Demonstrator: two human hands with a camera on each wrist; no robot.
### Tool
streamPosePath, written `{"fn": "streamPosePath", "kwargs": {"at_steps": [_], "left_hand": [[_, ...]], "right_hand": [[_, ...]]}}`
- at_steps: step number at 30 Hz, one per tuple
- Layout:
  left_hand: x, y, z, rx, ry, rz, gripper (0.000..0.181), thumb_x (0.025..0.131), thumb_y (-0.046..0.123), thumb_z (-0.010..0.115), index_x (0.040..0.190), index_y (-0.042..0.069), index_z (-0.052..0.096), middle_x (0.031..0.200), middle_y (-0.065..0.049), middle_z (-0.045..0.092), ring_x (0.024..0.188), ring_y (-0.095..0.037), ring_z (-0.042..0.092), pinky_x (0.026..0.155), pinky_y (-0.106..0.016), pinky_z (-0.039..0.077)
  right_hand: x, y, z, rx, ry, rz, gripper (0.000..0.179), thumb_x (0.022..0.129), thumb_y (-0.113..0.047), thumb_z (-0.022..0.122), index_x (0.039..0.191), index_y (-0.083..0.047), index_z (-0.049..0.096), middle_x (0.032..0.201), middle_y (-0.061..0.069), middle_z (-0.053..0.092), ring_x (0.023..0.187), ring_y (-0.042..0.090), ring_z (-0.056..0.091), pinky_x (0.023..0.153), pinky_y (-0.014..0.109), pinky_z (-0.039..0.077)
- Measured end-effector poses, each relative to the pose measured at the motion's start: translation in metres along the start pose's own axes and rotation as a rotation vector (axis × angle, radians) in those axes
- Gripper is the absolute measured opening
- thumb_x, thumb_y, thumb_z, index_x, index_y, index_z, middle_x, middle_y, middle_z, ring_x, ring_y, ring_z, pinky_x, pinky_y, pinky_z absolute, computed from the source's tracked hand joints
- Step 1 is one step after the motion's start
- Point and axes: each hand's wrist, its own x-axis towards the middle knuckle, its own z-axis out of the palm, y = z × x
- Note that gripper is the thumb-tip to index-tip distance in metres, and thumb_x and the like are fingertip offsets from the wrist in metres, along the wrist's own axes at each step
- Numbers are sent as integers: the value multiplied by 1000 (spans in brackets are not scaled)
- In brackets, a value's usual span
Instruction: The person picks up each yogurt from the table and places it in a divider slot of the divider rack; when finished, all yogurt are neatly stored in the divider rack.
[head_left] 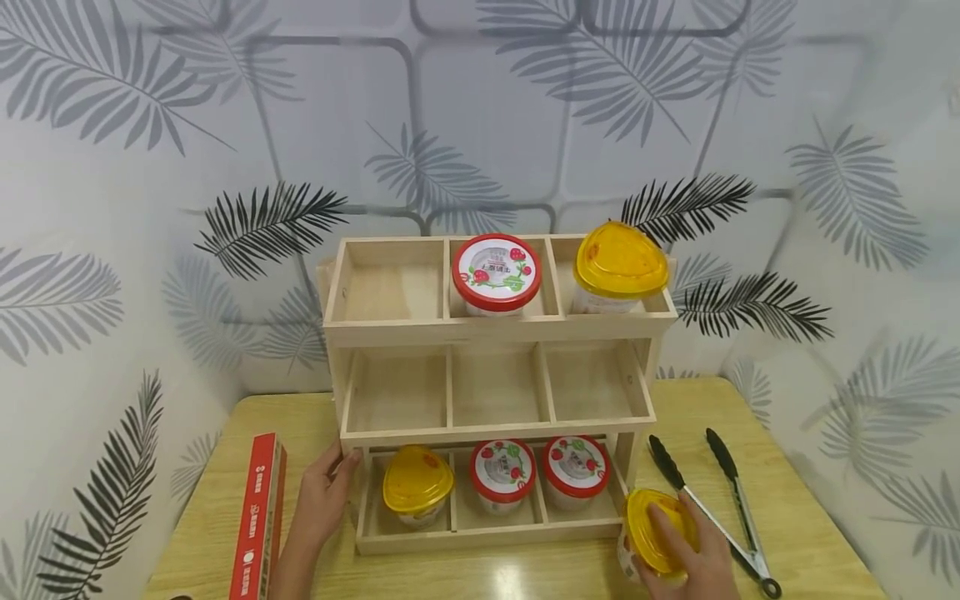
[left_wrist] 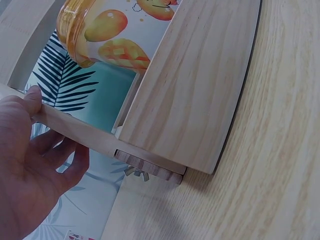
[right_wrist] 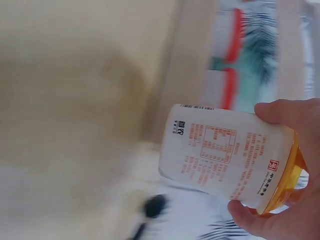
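My right hand holds a cup with a yellow lid just off the lower right corner of a three-tier wooden rack. In the right wrist view the cup's white side carries orange print, and thumb and fingers grip it near the lid. My left hand is at the rack's lower left side; in the left wrist view its thumb and fingers pinch a thin wooden edge. The bottom tier has another yellow-lidded cup in its left compartment, then two red-rimmed cups in the middle and right ones.
On the top tier stand a red-rimmed cup, in the middle, and a yellow-lidded cup, at right. Black-tipped tongs lie right of the rack. A long red box lies to the left. Behind is a leaf-patterned wall.
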Motion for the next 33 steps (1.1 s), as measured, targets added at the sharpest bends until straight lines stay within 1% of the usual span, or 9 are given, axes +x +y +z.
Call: {"fn": "streamPosePath", "kwargs": {"at_steps": [2, 5, 7, 9, 12, 18, 22, 26, 33], "left_hand": [[0, -1, -1, 11, 3, -1, 47, 106, 24, 53, 149, 6, 47, 148, -17, 48, 130, -37, 52, 101, -51, 51], [0, -2, 0, 13, 0, -5, 48, 105, 25, 53, 149, 7, 47, 149, -17, 47, 131, -36, 51, 101, -51, 50], [0, -3, 1, 9, -7, -2, 48, 106, 25, 53, 149, 7, 47, 150, -17, 47, 132, -35, 50, 102, -49, 49], [-1, -3, 1, 7, -14, -2, 48, 106, 24, 53, 150, 6, 46, 150, -17, 46, 132, -36, 50, 102, -49, 49], [-2, -2, 0, -5, -27, -8, 50, 106, 25, 52, 151, 6, 43, 151, -18, 44, 133, -38, 49, 103, -49, 49], [-1, -1, -4, 0, -41, -19, 54, 106, 29, 52, 153, 6, 39, 153, -18, 41, 136, -38, 45, 105, -48, 47], [0, -2, -9, 21, -25, -13, 54, 106, 30, 52, 153, 6, 39, 152, -19, 42, 134, -40, 46, 104, -50, 47], [1, -3, -7, 9, -8, 20, 51, 106, 26, 53, 151, 6, 42, 150, -19, 45, 133, -41, 47, 101, -52, 49], [2, -2, 0, -26, 3, 90, 47, 105, 17, 53, 149, 1, 44, 145, -22, 50, 126, -38, 53, 95, -52, 54]], "right_hand": [[13, -12, -10, 24, 20, -2, 78, 48, -6, 95, 122, -11, 70, 135, 30, 50, 107, 52, 50, 79, 62, 46], [35, -35, -32, 58, 26, -15, 79, 53, -8, 96, 127, -14, 69, 142, 25, 48, 113, 48, 49, 96, 40, 48], [51, -52, -47, 93, 35, -52, 71, 65, -27, 96, 130, -15, 68, 145, 22, 47, 117, 44, 47, 101, 15, 41], [68, -69, -62, 143, 55, -116, 64, 78, -45, 85, 131, -13, 67, 147, 20, 46, 122, 36, 46, 100, 0, 27], [103, -99, -84, 217, 104, -240, 69, 89, -62, 62, 128, -5, 68, 144, 23, 48, 126, 27, 46, 97, 3, 39], [186, -164, -117, 341, 185, -463, 64, 91, -53, 67, 123, 3, 67, 142, 27, 49, 132, 33, 47, 100, 14, 46], [238, -200, -111, 355, 167, -555, 59, 85, -38, 81, 129, -2, 64, 146, 21, 48, 135, 32, 45, 103, 32, 49], [278, -232, -88, 316, 100, -624, 71, 76, -21, 89, 138, -5, 58, 148, 20, 44, 135, 32, 44, 106, 43, 49], [318, -284, -31, 43, -105, -571, 80, 88, -38, 77, 150, -5, 38, 149, 22, 36, 135, 39, 40, 109, 42, 47]]}}
